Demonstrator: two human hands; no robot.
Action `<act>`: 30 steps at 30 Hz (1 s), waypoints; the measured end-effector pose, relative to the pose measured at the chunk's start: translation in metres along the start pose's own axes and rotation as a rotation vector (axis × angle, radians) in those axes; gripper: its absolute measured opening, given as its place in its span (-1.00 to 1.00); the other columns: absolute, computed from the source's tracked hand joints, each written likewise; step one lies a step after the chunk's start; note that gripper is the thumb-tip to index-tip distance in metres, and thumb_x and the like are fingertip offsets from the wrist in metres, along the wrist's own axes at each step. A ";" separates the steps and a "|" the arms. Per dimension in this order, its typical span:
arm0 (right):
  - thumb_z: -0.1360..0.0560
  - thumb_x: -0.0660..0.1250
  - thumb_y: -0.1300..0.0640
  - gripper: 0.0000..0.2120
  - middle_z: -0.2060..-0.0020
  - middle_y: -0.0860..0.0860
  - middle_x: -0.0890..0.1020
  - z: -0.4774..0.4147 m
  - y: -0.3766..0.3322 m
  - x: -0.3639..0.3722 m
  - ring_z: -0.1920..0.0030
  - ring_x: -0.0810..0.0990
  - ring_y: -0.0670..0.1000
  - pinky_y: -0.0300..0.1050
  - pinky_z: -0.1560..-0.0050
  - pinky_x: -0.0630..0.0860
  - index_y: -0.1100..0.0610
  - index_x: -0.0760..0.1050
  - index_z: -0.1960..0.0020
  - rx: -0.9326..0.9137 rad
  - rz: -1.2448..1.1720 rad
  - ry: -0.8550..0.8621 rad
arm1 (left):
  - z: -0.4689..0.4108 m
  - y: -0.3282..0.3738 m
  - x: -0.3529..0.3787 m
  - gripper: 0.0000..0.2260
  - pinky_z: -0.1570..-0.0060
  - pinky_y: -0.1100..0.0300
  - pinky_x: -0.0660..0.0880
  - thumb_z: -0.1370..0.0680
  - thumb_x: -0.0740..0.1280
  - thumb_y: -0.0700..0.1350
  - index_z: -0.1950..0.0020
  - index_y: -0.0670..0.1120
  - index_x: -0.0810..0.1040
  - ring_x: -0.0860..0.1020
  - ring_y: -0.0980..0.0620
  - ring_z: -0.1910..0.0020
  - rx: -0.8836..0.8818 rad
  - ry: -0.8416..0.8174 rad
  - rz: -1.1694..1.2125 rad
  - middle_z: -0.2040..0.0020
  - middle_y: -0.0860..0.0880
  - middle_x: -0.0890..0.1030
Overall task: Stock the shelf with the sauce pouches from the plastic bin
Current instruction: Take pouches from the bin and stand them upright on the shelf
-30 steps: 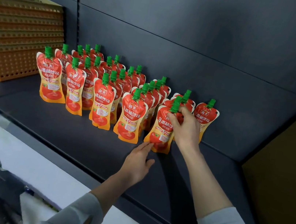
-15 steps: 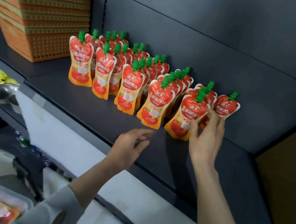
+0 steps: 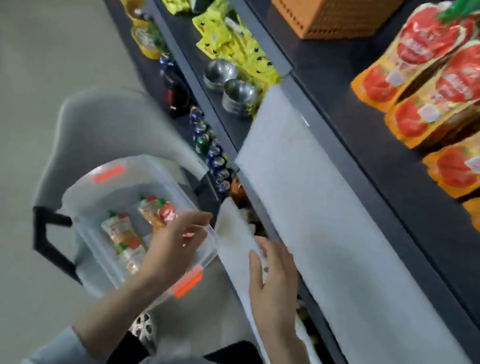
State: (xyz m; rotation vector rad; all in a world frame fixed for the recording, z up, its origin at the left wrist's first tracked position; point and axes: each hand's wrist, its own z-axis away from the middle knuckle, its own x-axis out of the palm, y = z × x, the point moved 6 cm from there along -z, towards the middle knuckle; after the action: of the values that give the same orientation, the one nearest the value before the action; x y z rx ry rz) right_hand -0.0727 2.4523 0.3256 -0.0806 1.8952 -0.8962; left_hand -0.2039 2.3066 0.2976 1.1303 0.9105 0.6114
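Below, clear plastic bin (image 3: 99,198) with orange latches resting on a grey chair (image 3: 92,116) beside the shelving. Inside the bin, a few sauce pouches (image 3: 122,231) lying flat, green caps visible; exact count unclear owing to blur. Left hand (image 3: 171,245) poised over the near right part of the bin, fingers spread and loosely curled, gripping nothing. Right hand (image 3: 275,283) held over the white sheet (image 3: 319,225) draped along the shelf front, fingers extended and slack, likewise empty; contact with the sheet cannot be told. Grey sleeves at both wrists.

Upper right, dark shelf (image 3: 356,84) carrying stocked sauce pouches (image 3: 452,89), standing upright in rows, red and orange with green spouts, packed touching one another. Left of those, on the same shelf, an orange perforated basket (image 3: 326,11), well apart from the pouches.

One level down, two steel bowls (image 3: 231,84) side by side, inverted, with yellow packets (image 3: 224,30) just behind. Lower still, a row of small cans (image 3: 214,156) and a dark bottle (image 3: 174,91), detail smeared. Pale floor (image 3: 13,85) at left.
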 end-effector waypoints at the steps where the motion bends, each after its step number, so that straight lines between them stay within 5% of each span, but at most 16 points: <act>1: -0.63 0.16 -0.01 -0.70 -0.09 -0.07 0.57 0.002 -0.001 0.028 -0.08 0.56 -0.02 -0.05 -0.05 0.56 0.09 0.52 -0.24 0.021 -0.028 -0.084 | 0.005 -0.027 -0.014 -0.76 0.06 0.49 0.46 -0.58 0.31 -0.23 -0.20 0.01 0.55 0.58 0.32 0.02 -0.065 0.028 0.004 -0.07 0.12 0.62; 6: -0.59 0.16 -0.04 -0.61 -0.22 -0.03 0.56 0.002 0.016 0.158 -0.19 0.57 0.00 0.02 -0.18 0.53 -0.02 0.38 -0.39 0.152 0.049 -0.620 | 0.037 -0.134 -0.046 -0.68 -0.13 0.07 0.52 -0.56 0.33 -0.25 -0.21 0.10 0.47 0.58 0.12 -0.09 -0.379 0.152 0.102 -0.13 0.13 0.56; 14: -0.64 0.20 0.17 -0.50 -0.40 0.09 0.46 -0.054 0.042 0.350 -0.39 0.44 0.12 -0.01 -0.34 0.37 0.08 0.20 -0.55 0.139 0.251 -1.029 | 0.013 -0.233 -0.039 -0.58 -0.20 0.24 0.40 -0.60 0.25 -0.20 -0.46 0.00 0.34 0.43 0.17 -0.21 -0.603 0.315 0.113 -0.36 0.06 0.45; 17: -0.64 0.14 0.19 -0.53 -0.26 0.09 0.52 -0.076 0.041 0.425 -0.25 0.51 0.12 -0.05 -0.18 0.42 0.02 0.22 -0.54 -0.063 0.310 -1.047 | -0.012 -0.275 -0.033 -0.54 -0.34 0.07 0.38 -0.61 0.25 -0.14 -0.50 0.00 0.27 0.41 0.11 -0.33 -0.665 0.373 0.102 -0.42 0.05 0.40; 19: -0.65 0.09 0.13 -0.59 -0.36 0.16 0.45 -0.092 0.046 0.472 -0.32 0.45 0.16 0.00 -0.28 0.39 0.10 0.28 -0.49 -0.137 0.389 -1.026 | -0.026 -0.300 -0.027 -0.52 -0.36 -0.04 0.37 -0.60 0.25 -0.09 -0.52 -0.03 0.25 0.38 0.00 -0.40 -0.706 0.401 0.081 -0.43 -0.02 0.40; 22: -0.61 0.15 0.25 -0.45 -0.48 0.25 0.27 -0.114 0.055 0.524 -0.46 0.28 0.23 0.12 -0.41 0.29 0.26 0.08 -0.56 -0.233 0.589 -0.967 | -0.044 -0.332 -0.017 -0.48 -0.38 -0.05 0.32 -0.61 0.23 -0.06 -0.54 -0.06 0.18 0.33 -0.10 -0.43 -0.811 0.412 0.045 -0.47 -0.08 0.34; 26: -0.59 0.27 -0.12 -0.17 -0.48 0.27 0.28 -0.107 0.063 0.561 -0.49 0.19 0.24 0.06 -0.45 0.22 0.36 -0.05 -0.56 -0.397 0.884 -1.054 | -0.050 -0.366 0.007 -0.44 -0.35 -0.12 0.35 -0.60 0.20 -0.05 -0.55 -0.08 0.07 0.33 -0.15 -0.41 -0.986 0.411 0.084 -0.49 -0.10 0.26; 28: -0.54 0.34 -0.13 -0.19 -0.38 0.25 0.42 -0.101 0.065 0.571 -0.39 0.35 0.24 0.04 -0.38 0.31 0.33 0.09 -0.54 -0.478 0.946 -0.945 | -0.047 -0.378 0.018 -0.40 -0.31 -0.14 0.38 -0.59 0.20 -0.03 -0.55 -0.06 -0.01 0.35 -0.18 -0.39 -1.094 0.427 0.096 -0.51 -0.10 0.21; 30: -0.53 0.40 0.04 -0.43 -0.19 0.18 0.57 -0.100 0.058 0.567 -0.16 0.55 0.19 0.01 -0.17 0.49 0.25 0.33 -0.44 -0.520 0.836 -0.785 | -0.048 -0.381 0.029 -0.34 -0.34 -0.15 0.35 -0.59 0.19 -0.05 -0.57 -0.09 -0.12 0.28 -0.20 -0.44 -1.139 0.427 0.101 -0.57 -0.09 0.04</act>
State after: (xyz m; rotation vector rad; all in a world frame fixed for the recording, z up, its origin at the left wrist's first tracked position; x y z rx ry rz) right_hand -0.4184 2.3098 -0.1156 0.0469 1.1747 0.2089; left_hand -0.2408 2.2275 -0.0777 0.0076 0.6673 1.2654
